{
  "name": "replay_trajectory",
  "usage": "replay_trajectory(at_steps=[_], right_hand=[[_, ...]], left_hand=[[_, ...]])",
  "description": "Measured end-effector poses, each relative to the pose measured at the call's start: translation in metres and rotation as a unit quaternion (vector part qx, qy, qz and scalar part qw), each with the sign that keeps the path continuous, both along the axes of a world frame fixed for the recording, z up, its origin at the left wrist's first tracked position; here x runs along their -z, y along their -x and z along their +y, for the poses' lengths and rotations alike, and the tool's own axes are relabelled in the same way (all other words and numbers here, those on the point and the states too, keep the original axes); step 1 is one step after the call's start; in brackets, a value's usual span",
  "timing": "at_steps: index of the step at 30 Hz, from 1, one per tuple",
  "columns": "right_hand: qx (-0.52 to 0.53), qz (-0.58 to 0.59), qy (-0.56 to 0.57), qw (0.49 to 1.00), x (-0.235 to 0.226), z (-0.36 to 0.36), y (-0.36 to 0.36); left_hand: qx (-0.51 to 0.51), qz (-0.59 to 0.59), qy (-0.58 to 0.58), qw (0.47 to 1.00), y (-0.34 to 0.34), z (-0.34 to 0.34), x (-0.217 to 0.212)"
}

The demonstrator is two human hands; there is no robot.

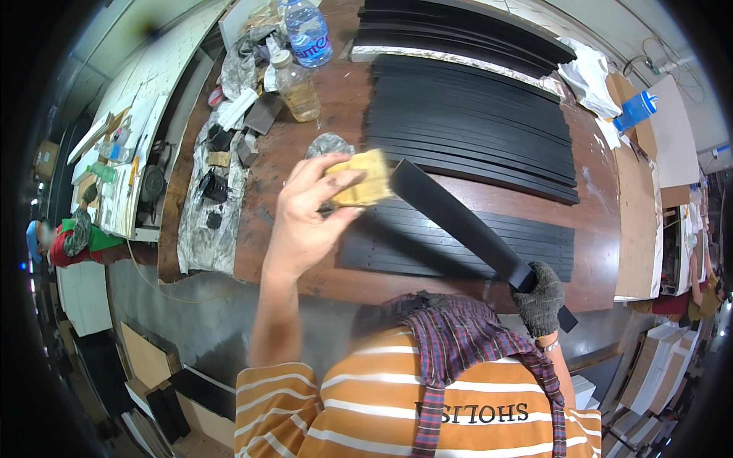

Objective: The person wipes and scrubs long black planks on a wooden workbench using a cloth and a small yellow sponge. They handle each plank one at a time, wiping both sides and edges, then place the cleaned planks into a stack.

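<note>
My bare left hand point(309, 210) pinches a yellow sponge point(362, 179), its fingertips darkly smudged. The sponge is beside the far end of a long black slat point(458, 220); whether they touch I cannot tell. My right hand point(540, 298), in a dark grey knit glove, is closed round the slat's near end and holds it tilted above the table. Beneath it a row of black slats point(450, 237) lies flat. Farther back are a larger layer of black slats point(466, 114) and another stack point(458, 30). A crumpled clear wrap point(330, 143) sits behind my left hand.
On the brown table point(328, 286), a jar of yellowish liquid point(296, 88) and a water bottle point(308, 34) stand at the back left. Stained sheeting point(206, 248) carries small blocks and dark pots. A blue bottle point(635, 111) is at right. Other people work far left and right.
</note>
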State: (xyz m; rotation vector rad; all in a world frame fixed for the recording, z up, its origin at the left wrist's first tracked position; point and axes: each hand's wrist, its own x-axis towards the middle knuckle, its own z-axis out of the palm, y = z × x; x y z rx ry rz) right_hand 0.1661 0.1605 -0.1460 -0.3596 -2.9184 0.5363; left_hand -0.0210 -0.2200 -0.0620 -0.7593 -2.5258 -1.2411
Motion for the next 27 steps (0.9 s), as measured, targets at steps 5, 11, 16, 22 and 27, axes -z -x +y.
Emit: replay_trajectory(at_steps=[5, 11, 16, 22, 27], right_hand=[[0.010, -0.056, 0.030, 0.998, -0.001, 0.001, 0.001], [-0.091, -0.063, 0.159, 0.981, 0.007, 0.005, 0.003], [-0.092, -0.229, 0.312, 0.917, 0.009, 0.011, -0.001], [-0.151, -0.230, 0.345, 0.897, 0.008, 0.006, 0.002], [-0.068, -0.244, 0.432, 0.865, -0.002, -0.003, 0.006]], left_hand=[[-0.051, 0.013, -0.014, 0.999, -0.005, -0.004, 0.010], [-0.070, 0.031, -0.030, 0.997, -0.001, -0.007, 0.033], [-0.134, -0.067, -0.144, 0.978, 0.002, -0.018, 0.038], [-0.030, -0.006, -0.140, 0.990, -0.001, 0.016, 0.032], [0.004, -0.007, -0.111, 0.994, 0.008, 0.023, 0.039]])
